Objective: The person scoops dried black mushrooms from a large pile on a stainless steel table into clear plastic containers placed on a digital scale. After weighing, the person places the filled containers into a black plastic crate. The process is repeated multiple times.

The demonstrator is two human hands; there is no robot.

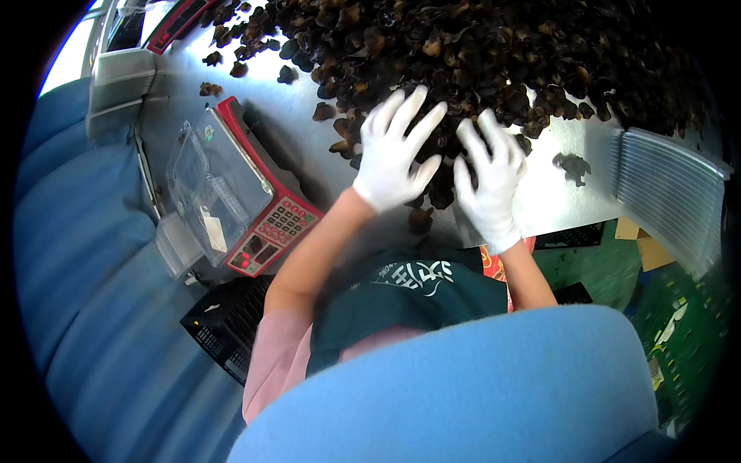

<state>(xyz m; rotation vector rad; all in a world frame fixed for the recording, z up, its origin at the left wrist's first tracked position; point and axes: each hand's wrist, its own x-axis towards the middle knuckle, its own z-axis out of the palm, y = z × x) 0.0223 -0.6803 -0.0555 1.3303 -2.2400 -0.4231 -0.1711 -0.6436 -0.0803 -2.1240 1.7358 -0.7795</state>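
A large heap of dark brown wood ear mushrooms [463, 52] covers the far part of a shiny metal table [570, 199]. My left hand [393, 150], in a white glove, lies over the heap's near edge with its fingers spread. Beside it, my right hand [492, 173] wears a matching glove. Its fingers are apart and slightly bent over the mushrooms. Nothing is visibly held in either hand, though the palms are hidden. A few pieces, among them a single mushroom [421, 220], lie between my hands and my apron [417, 289].
A red digital scale [283, 226] at left bears an open clear plastic box [223, 214]. Stacked clear plastic trays [671, 191] stand at the table's right edge. A second red scale [176, 26] sits far left. Below are a black crate [223, 324] and a green floor [608, 263].
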